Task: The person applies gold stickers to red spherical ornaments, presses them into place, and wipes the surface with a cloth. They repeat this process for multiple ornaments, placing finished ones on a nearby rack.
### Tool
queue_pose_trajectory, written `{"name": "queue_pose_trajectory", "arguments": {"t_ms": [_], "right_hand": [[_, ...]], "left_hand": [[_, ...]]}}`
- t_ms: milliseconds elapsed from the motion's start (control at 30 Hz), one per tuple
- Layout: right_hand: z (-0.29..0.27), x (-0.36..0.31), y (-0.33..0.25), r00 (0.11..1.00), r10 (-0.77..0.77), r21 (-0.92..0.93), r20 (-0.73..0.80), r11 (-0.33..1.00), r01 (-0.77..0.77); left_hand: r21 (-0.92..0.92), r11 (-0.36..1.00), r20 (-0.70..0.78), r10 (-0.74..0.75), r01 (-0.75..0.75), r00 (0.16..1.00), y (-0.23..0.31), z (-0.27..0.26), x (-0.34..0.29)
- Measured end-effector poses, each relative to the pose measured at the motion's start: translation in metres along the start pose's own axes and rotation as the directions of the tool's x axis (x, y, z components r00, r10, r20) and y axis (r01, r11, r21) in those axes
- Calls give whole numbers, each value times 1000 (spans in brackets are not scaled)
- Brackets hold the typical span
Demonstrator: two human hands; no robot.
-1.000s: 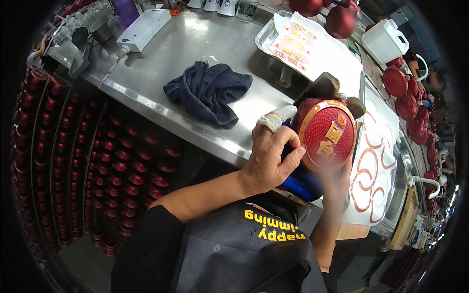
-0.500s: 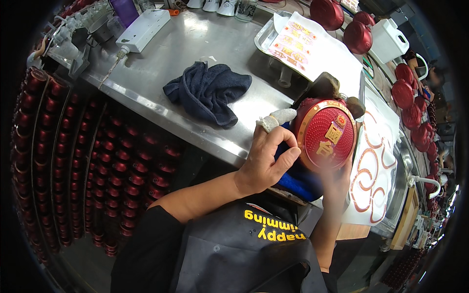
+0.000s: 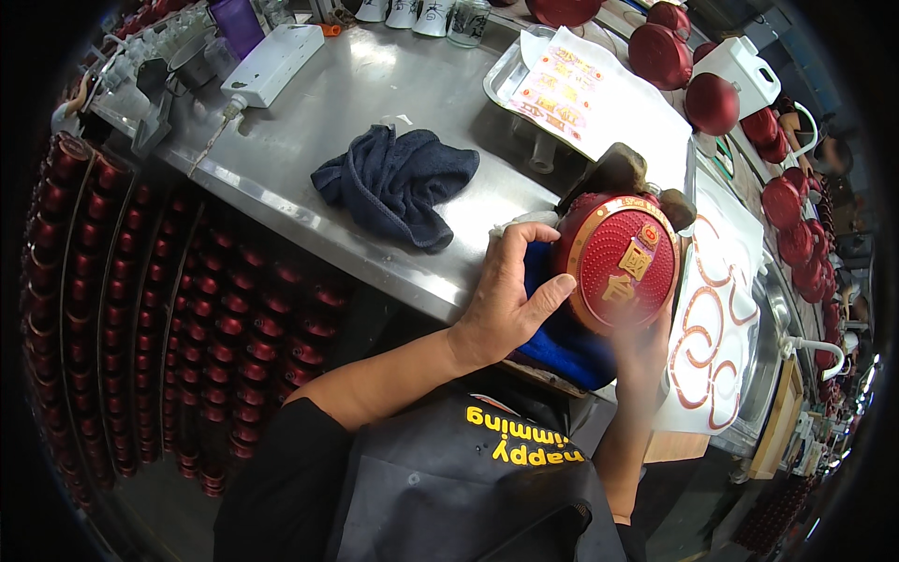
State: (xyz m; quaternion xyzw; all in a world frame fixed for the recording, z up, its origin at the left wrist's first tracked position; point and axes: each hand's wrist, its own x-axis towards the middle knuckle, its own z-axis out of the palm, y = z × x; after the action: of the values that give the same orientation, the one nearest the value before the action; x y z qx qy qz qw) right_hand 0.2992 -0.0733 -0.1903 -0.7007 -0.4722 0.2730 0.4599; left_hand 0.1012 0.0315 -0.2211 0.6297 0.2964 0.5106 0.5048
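A round dark-red flask point(image 3: 599, 253) with an orange-gold ring round its studded face leans on a stand with dark worn pads point(image 3: 618, 167). Gold character decals point(image 3: 637, 260) run down the middle of that face. My left hand point(image 3: 506, 304) is closed on the flask's left edge, thumb at the front rim; a whitish fingertip cover point(image 3: 513, 223) shows behind its index finger. Low on the right side, my right hand point(image 3: 641, 351) touches the flask, its fingers smeared by motion. A bright blue cloth point(image 3: 567, 347) lies beneath the flask.
A crumpled navy towel point(image 3: 398, 183) lies on the steel table point(image 3: 309, 122). White sheets with ring decals point(image 3: 702, 347) are at right; a decal sheet point(image 3: 609, 103) covers a tray beyond. More red flasks point(image 3: 660, 56) line the far right. Racks of red items point(image 3: 234, 328) stand at left.
My left hand's fingers have come down from beside the flask onto its left edge. My right hand stays blurred at the lower right. Flasks along the far right have shifted position.
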Motion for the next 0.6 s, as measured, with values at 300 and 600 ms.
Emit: {"name": "queue_pose_trajectory", "arguments": {"t_ms": [300,600], "right_hand": [[0,1,0,1000,-14,-52,-16,999,13],[1,2,0,1000,-15,-4,-7,1000,15]], "left_hand": [[-120,990,55,-67,73,996,0,-5,-2],[29,999,124,12,-16,992,-5,-8,-2]]}}
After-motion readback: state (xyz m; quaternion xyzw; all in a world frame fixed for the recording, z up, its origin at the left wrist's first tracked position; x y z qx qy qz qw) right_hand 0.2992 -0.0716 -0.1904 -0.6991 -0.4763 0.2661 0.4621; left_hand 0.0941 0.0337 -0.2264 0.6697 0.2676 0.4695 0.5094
